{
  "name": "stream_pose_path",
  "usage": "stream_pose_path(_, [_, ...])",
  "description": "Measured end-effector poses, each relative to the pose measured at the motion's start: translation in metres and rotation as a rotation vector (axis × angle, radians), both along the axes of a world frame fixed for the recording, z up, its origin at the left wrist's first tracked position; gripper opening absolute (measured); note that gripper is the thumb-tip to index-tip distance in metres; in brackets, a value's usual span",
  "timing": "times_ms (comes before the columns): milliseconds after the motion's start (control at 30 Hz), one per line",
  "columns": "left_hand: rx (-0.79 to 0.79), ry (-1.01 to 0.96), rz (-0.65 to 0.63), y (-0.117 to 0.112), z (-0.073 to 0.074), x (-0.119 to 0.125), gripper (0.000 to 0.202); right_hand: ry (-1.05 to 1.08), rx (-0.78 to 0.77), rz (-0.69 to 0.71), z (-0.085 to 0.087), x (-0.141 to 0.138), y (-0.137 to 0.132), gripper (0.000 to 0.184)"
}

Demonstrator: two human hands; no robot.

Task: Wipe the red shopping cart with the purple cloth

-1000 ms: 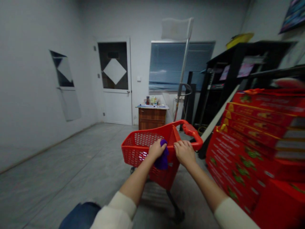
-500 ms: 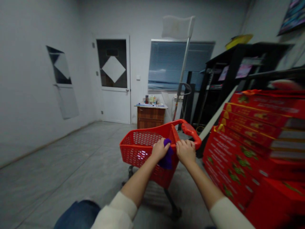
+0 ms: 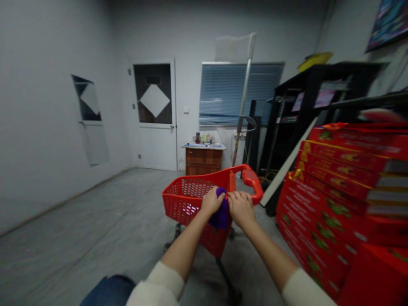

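Observation:
A red shopping cart (image 3: 188,191) with a perforated basket stands sideways in front of me, its curved handle toward the right. My left hand (image 3: 212,201) is closed on a purple cloth (image 3: 219,216) at the near rim of the basket, and the cloth hangs down over the cart's side. Just right of it, my right hand (image 3: 241,205) has its fingers wrapped over the rim beside the handle. The undersides of both hands are hidden.
Stacked red boxes (image 3: 325,216) rise close on the right, before black shelving (image 3: 314,91). At the back are a wooden cabinet (image 3: 204,161) with bottles on it, a metal pole (image 3: 245,93) and a white door (image 3: 157,148). Grey floor (image 3: 105,221) extends left.
My right hand has shifted slightly left along the rim, closer to my left hand. The view has tilted up a little, and the cart appears slightly turned.

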State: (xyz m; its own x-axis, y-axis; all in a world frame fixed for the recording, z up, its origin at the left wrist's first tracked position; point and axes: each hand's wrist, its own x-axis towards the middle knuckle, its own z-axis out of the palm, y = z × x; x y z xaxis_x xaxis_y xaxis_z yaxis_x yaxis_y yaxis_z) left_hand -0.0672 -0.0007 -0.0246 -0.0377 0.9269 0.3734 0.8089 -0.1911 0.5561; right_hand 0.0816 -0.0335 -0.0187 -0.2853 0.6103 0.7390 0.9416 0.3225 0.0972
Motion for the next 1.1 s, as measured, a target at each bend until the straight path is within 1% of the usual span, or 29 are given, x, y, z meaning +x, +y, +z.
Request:
stream_pose_path(67, [-0.020, -0.023, -0.025, 0.000, 0.000, -0.013, 0.034, 0.002, 0.033, 0.028, 0.005, 0.010, -0.001, 0.028])
stream_pose_path(100, [-0.035, -0.025, -0.017, 0.000, 0.000, -0.021, 0.033, 0.017, 0.058, 0.020, 0.008, 0.016, 0.000, 0.028])
stream_pose_path(167, [-0.064, -0.011, 0.033, -0.001, -0.001, -0.033, 0.033, 0.063, 0.107, -0.020, 0.013, 0.029, 0.002, 0.027])
stream_pose_path(200, [-0.076, 0.000, 0.061, -0.002, -0.001, -0.035, 0.033, 0.075, 0.105, -0.026, 0.014, 0.034, 0.003, 0.027])
stream_pose_path(233, [-0.084, 0.009, 0.081, -0.003, 0.000, -0.034, 0.033, 0.085, 0.095, -0.027, 0.015, 0.038, 0.005, 0.027])
stream_pose_path(300, [-0.072, 0.014, 0.077, -0.005, 0.003, -0.022, 0.035, 0.101, 0.059, -0.018, 0.015, 0.041, 0.007, 0.027])
stream_pose_path(400, [0.016, 0.012, -0.019, -0.010, 0.010, 0.007, 0.039, 0.127, 0.033, -0.010, 0.014, 0.041, 0.009, 0.028])
stream_pose_path(467, [0.077, 0.015, -0.096, -0.012, 0.012, 0.018, 0.041, 0.130, 0.022, 0.006, 0.013, 0.041, 0.008, 0.028])
stream_pose_path(533, [0.120, 0.009, -0.174, -0.012, 0.009, 0.014, 0.039, 0.127, 0.007, 0.023, 0.013, 0.043, 0.006, 0.029])
stream_pose_path(600, [0.136, -0.014, -0.203, -0.009, 0.002, -0.002, 0.037, 0.127, -0.006, 0.034, 0.014, 0.043, 0.005, 0.029])
stream_pose_path(667, [0.118, -0.041, -0.145, -0.005, -0.006, -0.020, 0.037, 0.145, -0.004, 0.020, 0.013, 0.041, 0.004, 0.029])
stream_pose_path(733, [0.085, -0.048, -0.066, -0.003, -0.010, -0.030, 0.035, 0.180, 0.013, -0.021, 0.012, 0.035, 0.003, 0.028])
stream_pose_path(767, [0.076, -0.040, -0.045, -0.003, -0.009, -0.030, 0.034, 0.195, 0.023, -0.042, 0.011, 0.031, 0.003, 0.028])
stream_pose_path(833, [0.086, -0.011, -0.057, -0.005, -0.003, -0.021, 0.032, 0.209, 0.039, -0.070, 0.009, 0.021, 0.001, 0.028])
stream_pose_path(900, [0.123, 0.016, -0.115, -0.009, 0.005, -0.006, 0.032, 0.211, 0.044, -0.072, 0.008, 0.014, -0.001, 0.028])
stream_pose_path(967, [0.149, 0.016, -0.180, -0.012, 0.012, 0.003, 0.033, 0.211, 0.038, -0.040, 0.008, 0.013, -0.001, 0.030])
stream_pose_path(1033, [0.150, -0.009, -0.226, -0.012, 0.014, -0.002, 0.032, 0.209, 0.026, 0.035, 0.010, 0.020, 0.001, 0.033])
stream_pose_path(1100, [0.138, -0.052, -0.232, -0.009, 0.009, -0.017, 0.030, 0.217, 0.023, 0.116, 0.011, 0.031, 0.008, 0.035])
